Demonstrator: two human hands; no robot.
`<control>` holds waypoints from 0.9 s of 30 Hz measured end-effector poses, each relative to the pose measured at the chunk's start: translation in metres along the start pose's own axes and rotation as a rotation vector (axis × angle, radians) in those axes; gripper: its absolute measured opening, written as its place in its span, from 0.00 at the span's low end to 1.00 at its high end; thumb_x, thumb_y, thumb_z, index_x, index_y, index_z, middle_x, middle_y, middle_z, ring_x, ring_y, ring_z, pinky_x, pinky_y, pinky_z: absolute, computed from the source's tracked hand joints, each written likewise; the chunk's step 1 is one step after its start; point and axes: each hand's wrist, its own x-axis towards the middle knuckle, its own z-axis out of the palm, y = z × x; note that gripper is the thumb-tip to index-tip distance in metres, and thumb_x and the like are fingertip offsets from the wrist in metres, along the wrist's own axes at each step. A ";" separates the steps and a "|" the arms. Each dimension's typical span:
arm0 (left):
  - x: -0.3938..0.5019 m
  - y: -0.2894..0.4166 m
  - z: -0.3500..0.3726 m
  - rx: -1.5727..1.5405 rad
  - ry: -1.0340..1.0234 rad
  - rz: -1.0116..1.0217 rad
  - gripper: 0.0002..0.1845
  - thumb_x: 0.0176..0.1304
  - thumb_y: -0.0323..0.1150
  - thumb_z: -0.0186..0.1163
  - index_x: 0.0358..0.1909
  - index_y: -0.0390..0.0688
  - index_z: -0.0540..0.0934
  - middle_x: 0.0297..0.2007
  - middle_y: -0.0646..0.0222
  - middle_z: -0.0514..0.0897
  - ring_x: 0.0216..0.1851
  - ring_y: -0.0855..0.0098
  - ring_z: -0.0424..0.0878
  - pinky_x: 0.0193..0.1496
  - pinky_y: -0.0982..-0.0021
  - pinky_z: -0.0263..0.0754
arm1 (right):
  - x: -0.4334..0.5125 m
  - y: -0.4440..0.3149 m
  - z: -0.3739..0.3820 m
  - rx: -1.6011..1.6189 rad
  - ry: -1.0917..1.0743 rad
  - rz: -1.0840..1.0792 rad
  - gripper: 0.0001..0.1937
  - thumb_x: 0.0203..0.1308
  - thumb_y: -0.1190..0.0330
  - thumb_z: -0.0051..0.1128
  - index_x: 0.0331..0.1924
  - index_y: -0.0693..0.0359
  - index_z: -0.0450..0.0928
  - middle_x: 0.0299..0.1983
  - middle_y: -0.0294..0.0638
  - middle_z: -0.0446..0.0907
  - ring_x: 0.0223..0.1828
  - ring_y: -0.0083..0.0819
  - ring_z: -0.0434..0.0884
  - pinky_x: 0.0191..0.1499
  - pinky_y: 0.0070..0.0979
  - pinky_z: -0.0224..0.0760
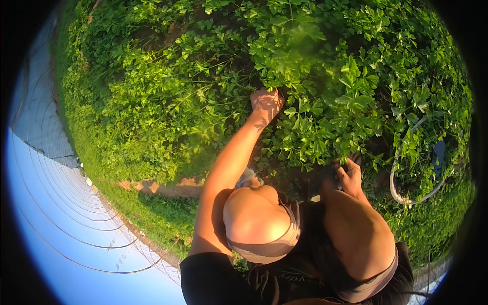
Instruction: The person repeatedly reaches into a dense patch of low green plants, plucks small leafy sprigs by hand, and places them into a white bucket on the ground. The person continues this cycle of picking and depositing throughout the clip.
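My left hand [267, 102] reaches forward into a dense bed of leafy green plants [305, 114], with leaves like parsley or celery. Its fingers are curled down among the stems, and leaves hide the fingertips. Closer to my body, my right hand [350, 177] is beside my right knee [358, 232], at the near edge of the foliage. The thumb and some bent fingers show there; shade and leaves cover the rest. Whether either hand grips a stem is not visible. Dark soil [244, 63] shows between plants ahead of my left hand.
A pale curved rim [396, 190] stands among greenery at the right, with a blue patch [439, 156] inside it. My left knee [255, 217] is between my arms. Bare soil [171, 188] lies at left. Metal hoops [110, 248] and pale sheeting [42, 103] line the far left.
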 end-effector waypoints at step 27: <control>-0.179 0.321 -0.125 0.037 0.077 1.485 0.06 0.48 0.34 0.62 0.20 0.46 0.76 0.20 0.72 0.77 0.29 0.68 0.79 0.39 0.67 0.70 | 0.008 -0.013 0.017 -0.507 0.249 -0.681 0.06 0.49 0.70 0.64 0.30 0.60 0.79 0.25 0.43 0.75 0.27 0.47 0.77 0.28 0.40 0.70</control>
